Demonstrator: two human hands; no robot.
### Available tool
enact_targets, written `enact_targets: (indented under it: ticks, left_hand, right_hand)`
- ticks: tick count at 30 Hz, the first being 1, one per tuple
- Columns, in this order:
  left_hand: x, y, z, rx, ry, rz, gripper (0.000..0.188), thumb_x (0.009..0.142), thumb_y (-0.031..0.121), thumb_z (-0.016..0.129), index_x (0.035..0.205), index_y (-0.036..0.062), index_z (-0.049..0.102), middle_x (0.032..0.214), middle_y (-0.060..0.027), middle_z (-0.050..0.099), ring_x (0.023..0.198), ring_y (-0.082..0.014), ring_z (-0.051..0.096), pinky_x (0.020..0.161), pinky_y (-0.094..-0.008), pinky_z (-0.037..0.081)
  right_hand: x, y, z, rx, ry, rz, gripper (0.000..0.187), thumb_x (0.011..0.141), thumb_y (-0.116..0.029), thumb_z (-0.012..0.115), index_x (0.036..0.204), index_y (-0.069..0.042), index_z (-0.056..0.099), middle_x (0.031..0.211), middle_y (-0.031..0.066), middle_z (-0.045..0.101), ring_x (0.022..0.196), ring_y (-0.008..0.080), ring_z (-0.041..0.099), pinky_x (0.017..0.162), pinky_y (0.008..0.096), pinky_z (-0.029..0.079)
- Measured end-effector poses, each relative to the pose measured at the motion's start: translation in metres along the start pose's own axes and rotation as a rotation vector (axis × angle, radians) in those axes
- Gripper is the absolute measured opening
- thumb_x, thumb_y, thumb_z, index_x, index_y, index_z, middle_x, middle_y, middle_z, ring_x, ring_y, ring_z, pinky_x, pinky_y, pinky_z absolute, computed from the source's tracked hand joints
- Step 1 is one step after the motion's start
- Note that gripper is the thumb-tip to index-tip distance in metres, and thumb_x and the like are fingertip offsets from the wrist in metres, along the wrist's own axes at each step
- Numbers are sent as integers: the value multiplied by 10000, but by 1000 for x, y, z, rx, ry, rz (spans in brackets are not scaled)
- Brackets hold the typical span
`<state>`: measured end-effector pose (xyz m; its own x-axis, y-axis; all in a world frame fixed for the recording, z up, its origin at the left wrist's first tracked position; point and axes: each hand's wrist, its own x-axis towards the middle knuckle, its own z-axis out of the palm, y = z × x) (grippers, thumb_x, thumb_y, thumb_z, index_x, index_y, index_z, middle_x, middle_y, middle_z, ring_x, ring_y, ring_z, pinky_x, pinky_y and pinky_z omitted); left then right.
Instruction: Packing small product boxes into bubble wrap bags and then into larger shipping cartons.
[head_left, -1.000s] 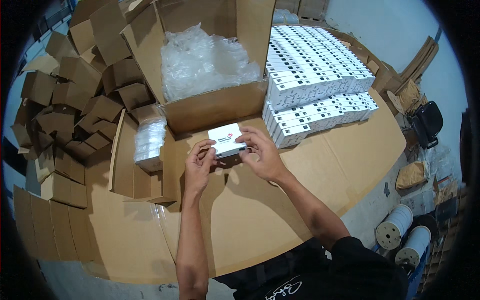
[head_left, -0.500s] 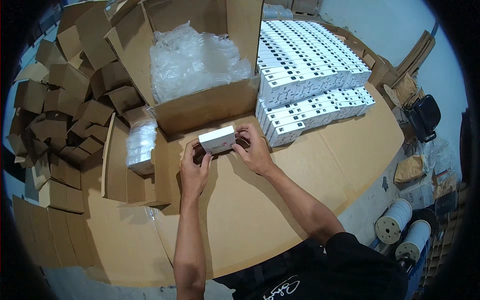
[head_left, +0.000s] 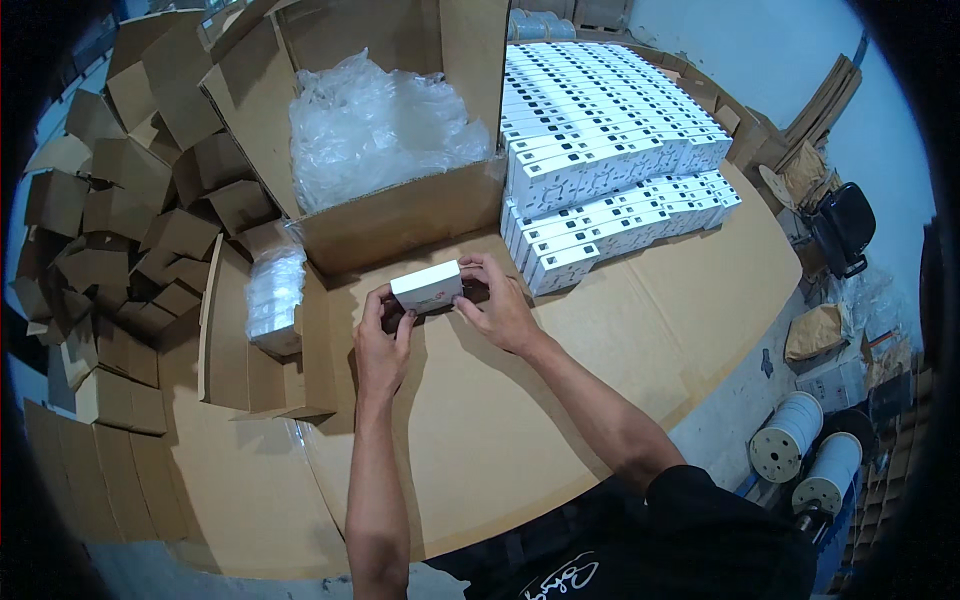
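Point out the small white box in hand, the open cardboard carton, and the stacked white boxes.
small white box (head_left: 427, 285), head view, top face.
open cardboard carton (head_left: 400, 215), head view, front wall.
stacked white boxes (head_left: 600, 120), head view, top layer.

We see the small white box (head_left: 427, 286), a second ago tilted showing its printed face, now turned level between left hand (head_left: 380, 345) and right hand (head_left: 500, 310), plain top upward.

- Even, soft light from above; shadows are weak.
- The clear plastic bags (head_left: 375, 125) shine with glare.
- Fisheye distortion bends the edges, and the corners are black.
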<state>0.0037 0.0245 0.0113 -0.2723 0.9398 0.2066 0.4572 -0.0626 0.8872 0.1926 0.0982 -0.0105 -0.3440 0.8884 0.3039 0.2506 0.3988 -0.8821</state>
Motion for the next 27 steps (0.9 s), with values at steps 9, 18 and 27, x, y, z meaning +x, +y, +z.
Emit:
enact_targets:
  ticks: [9, 18, 27]
  left_hand:
    - [-3, -12, 2, -102, 86, 99, 607, 908, 195, 750, 1402, -5, 459, 1348, -219, 591, 1273, -327, 573, 1113, -430, 425]
    - [18, 59, -17, 83, 403, 468, 253, 999, 188, 580, 1154, -10, 606, 1110, -158, 644, 1031, -321, 605, 900, -426, 484]
    - [247, 130, -42, 385, 380, 477, 218, 899, 126, 694, 1080, 5, 678, 1049, -157, 728, 1001, -279, 693, 897, -391, 540]
  right_hand:
    - [-25, 2, -6, -308, -56, -97, 705, 818, -51, 678, 1449, 6, 367, 1399, 225, 534, 1326, 387, 503, 1129, 458, 402]
    - [-20, 7, -3, -261, -33, -38, 648, 807, 8, 607, 1417, 28, 391, 1360, 227, 564, 1268, 395, 542, 1101, 471, 423]
    - [-18, 7, -1, -211, 68, -28, 567, 787, 37, 575, 1340, 34, 450, 1180, 223, 635, 1154, 401, 601, 1017, 470, 479]
